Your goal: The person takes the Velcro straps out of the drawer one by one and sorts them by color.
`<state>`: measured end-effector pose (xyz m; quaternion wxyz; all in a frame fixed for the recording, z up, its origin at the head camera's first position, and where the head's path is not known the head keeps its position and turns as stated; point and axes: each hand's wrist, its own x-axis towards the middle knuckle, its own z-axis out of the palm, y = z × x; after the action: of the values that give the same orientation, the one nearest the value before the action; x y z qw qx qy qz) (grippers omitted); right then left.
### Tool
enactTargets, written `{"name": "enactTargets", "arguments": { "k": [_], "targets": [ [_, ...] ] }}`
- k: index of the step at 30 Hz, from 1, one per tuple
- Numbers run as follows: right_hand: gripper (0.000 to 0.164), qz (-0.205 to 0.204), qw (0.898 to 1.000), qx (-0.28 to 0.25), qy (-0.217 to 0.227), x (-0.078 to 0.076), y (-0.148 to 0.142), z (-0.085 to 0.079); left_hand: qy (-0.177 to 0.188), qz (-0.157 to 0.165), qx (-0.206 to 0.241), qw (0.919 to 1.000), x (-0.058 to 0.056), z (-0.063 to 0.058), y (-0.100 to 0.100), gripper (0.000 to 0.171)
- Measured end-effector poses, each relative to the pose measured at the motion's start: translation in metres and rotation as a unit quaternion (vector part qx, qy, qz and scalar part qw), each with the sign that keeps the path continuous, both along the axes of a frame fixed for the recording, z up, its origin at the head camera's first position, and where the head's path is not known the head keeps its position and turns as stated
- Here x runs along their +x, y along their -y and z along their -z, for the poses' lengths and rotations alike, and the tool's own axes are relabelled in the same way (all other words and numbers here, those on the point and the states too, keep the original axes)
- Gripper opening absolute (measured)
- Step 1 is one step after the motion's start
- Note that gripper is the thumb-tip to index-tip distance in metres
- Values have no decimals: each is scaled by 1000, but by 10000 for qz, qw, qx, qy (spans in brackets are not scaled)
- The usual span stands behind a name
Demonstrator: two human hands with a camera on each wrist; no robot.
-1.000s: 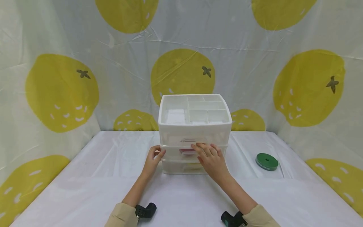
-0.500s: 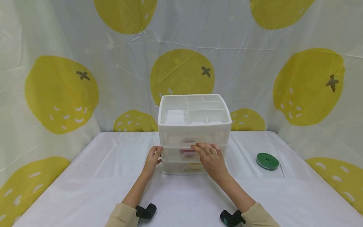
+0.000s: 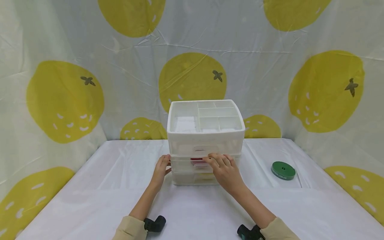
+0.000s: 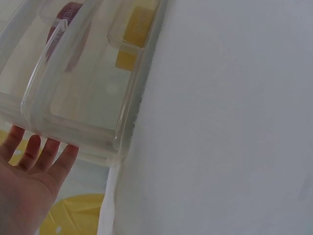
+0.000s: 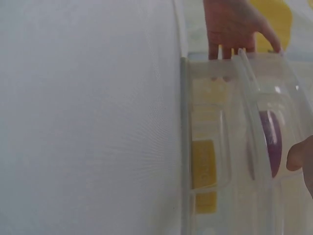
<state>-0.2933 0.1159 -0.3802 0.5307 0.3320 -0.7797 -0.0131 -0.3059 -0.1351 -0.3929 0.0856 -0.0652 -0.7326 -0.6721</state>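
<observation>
A white plastic drawer unit [image 3: 207,138] with translucent drawers stands mid-table. My right hand [image 3: 225,170] is at the front of the middle drawer [image 3: 181,164], its bent fingers over the drawer's upper edge beside the handle. In the right wrist view one digit [image 5: 296,157] shows against the drawer front; the rest is out of frame. My left hand [image 3: 160,171] steadies the unit's left side, its fingertips [image 4: 68,152] extended along the wall. A dark red round item [image 5: 273,142] shows through the middle drawer. Behind the bottom drawer's front lies a yellow lettered item [image 5: 204,164].
To the right of the unit, a green disc-shaped roll [image 3: 283,170] lies flat on the white tablecloth [image 3: 105,200]. The unit's top is a divided tray [image 3: 187,116]. Behind hangs a curtain [image 3: 129,76] printed with large yellow fruits.
My left fingers have gone from loosely bent to laid along the unit's side. My right fingers have shifted slightly down and right at the middle drawer's front.
</observation>
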Motion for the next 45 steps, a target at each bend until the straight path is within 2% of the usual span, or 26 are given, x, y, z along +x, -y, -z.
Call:
{"name": "enactTargets", "arguments": {
  "k": [2,5,8,11,14,17,23,31,32,40,45],
  "targets": [
    [39,-20,10000,40,80,2,0,-1,-264,98,11,9996,1,1,1,51],
    [37,-76,9998,103,149,4,-1,-2,-405,150,17,9991,3,2,2,53],
    [40,-218,9994,71,276,6,-1,-6,-220,89,35,9997,3,0,1,50],
    [48,-408,9973,-112,606,10,0,-12,106,-13,30,9999,1,-2,1,46],
    [45,-531,9932,-297,993,14,0,-17,279,-2,43,9996,0,-4,1,42],
    [39,-606,9903,-356,1196,17,0,-21,376,8,65,9993,1,-5,2,41],
    [32,-857,9879,-271,1267,21,-1,-27,291,45,29,9996,1,-2,4,41],
    [27,-1065,9800,84,1680,29,-6,-40,284,126,33,9995,4,-4,5,41],
    [27,-1106,9788,130,1718,30,-6,-41,282,97,44,9995,1,0,6,42],
    [26,-1354,9692,379,2020,37,-10,-50,256,16,468,9986,0,1,5,38],
    [25,-1409,9639,519,2199,40,-12,-54,201,-6,480,9986,1,0,4,37]
  ]
}}
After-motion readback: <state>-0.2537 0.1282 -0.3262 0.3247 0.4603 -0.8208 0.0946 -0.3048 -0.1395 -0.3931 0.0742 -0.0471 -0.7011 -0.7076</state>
